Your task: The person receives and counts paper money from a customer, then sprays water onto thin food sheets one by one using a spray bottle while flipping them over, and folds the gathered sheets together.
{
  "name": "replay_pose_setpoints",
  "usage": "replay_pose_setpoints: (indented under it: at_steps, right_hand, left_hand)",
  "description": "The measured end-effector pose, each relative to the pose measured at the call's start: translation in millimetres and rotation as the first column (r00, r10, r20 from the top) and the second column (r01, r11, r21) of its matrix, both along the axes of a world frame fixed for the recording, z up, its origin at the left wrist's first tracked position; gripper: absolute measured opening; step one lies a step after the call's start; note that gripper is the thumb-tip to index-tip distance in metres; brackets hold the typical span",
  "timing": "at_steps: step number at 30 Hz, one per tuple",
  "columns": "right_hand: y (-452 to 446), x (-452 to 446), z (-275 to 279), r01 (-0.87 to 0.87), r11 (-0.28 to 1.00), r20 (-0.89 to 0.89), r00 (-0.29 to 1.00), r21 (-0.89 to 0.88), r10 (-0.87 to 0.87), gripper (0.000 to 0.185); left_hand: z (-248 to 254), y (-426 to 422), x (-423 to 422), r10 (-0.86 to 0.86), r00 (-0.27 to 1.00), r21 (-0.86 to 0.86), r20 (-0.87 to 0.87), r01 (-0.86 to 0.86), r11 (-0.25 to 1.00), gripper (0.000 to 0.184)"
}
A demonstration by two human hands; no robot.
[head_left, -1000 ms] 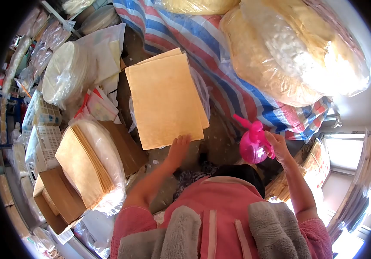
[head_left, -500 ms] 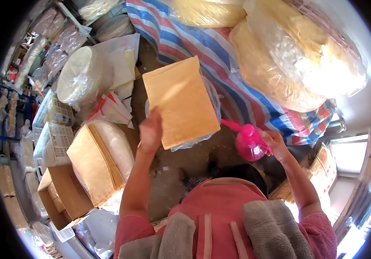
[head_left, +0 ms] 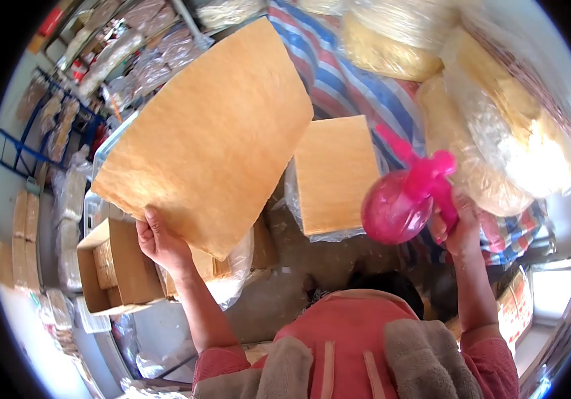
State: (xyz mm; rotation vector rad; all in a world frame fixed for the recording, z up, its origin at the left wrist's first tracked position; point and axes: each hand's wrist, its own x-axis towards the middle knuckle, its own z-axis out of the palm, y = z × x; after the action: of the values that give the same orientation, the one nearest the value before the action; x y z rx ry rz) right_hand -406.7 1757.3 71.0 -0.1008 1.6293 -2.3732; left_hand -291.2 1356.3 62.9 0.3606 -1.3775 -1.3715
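Note:
My left hand (head_left: 163,241) pinches the lower edge of a brown sheet (head_left: 212,133), which is raised and tilted over the boxes on the left. In my right hand (head_left: 461,226) is a pink spray bottle (head_left: 398,206), gripped by its handle with its nozzle pointing up and to the left. Between my hands, lower down, a second brown sheet (head_left: 337,176) lies on a plastic-wrapped support. Partly hidden below the raised sheet are more brown sheets (head_left: 206,266) on the left.
An open cardboard box (head_left: 132,266) stands at the left. Behind is a red, white and blue striped tarp (head_left: 358,73) with large plastic-wrapped bundles (head_left: 471,139). Shelves with wrapped packs (head_left: 146,60) line the left side. A bright window (head_left: 555,286) is at right.
My left hand has moved left and lifted a brown sheet from the left side. The spray bottle has risen closer to the camera. The view has shifted.

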Motion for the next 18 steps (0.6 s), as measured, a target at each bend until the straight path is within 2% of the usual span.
replay_pose_setpoints:
  at_steps: [2, 3, 5, 6, 9, 10, 13, 14, 15, 17, 18]
  right_hand:
    - [-23.3, 6.2, -7.4, -0.108, 0.976, 0.039, 0.994, 0.187, 0.103, 0.029]
    - [-31.4, 7.4, -10.2, -0.242, 0.905, -0.01, 0.965, 0.351, 0.262, 0.027]
    - [-59.6, 19.0, -1.1, -0.359, 0.787, -0.074, 0.889, 0.502, 0.453, 0.026]
    - [-70.5, 21.7, 0.8, -0.432, 0.751, -0.052, 0.85, 0.499, 0.524, 0.025]
    - [-101.0, 27.1, -2.3, -0.505, 0.84, -0.024, 0.854, 0.2, 0.519, 0.025]
    - [-115.8, 34.0, 4.6, -0.434, 0.885, 0.003, 0.898, 0.172, 0.44, 0.035]
    - [-140.3, 45.5, 0.4, -0.303, 0.952, 0.177, 0.936, -0.028, 0.303, 0.045]
    - [-143.4, 47.7, 1.3, -0.334, 0.942, 0.184, 0.924, -0.045, 0.336, 0.05]
    - [-142.4, 48.6, -3.2, -0.388, 0.921, 0.097, 0.916, -0.039, 0.39, 0.052]
    - [-146.1, 56.0, -5.1, -0.362, 0.93, 0.015, 0.932, 0.061, 0.362, 0.053]
    - [-147.3, 58.2, -6.4, -0.357, 0.921, -0.021, 0.931, 0.154, 0.365, 0.052]
  left_hand:
    - [1.0, -15.2, 17.2, 0.057, 0.997, 0.04, -0.048, -0.055, 0.998, 0.014]
    - [4.7, -17.8, 21.3, 0.096, 0.994, 0.081, -0.055, -0.091, 0.993, 0.013]
    - [-7.2, -36.6, 37.9, 0.081, 0.996, 0.024, -0.033, -0.081, 0.996, 0.015]
    - [-12.7, -42.5, 41.7, 0.105, 0.994, 0.014, -0.036, -0.105, 0.994, 0.02]
    - [-43.6, -66.8, 64.0, 0.117, 0.993, -0.042, 0.035, -0.115, 0.992, 0.025]
    - [-52.8, -74.0, 73.6, 0.123, 0.991, -0.031, 0.058, -0.121, 0.992, 0.026]
    - [-80.2, -98.5, 108.0, 0.24, 0.968, 0.083, 0.074, -0.246, 0.966, 0.022]
    - [-108.0, -121.1, 127.2, 0.275, 0.959, 0.126, 0.065, -0.281, 0.951, 0.017]
    - [-128.5, -137.4, 143.8, 0.35, 0.934, 0.232, 0.077, -0.358, 0.904, 0.017]
    - [-167.9, -161.3, 167.4, 0.464, 0.879, 0.44, 0.109, -0.462, 0.77, 0.019]
    - [-194.1, -173.4, 180.1, 0.477, 0.857, 0.474, 0.194, -0.508, 0.72, 0.02]
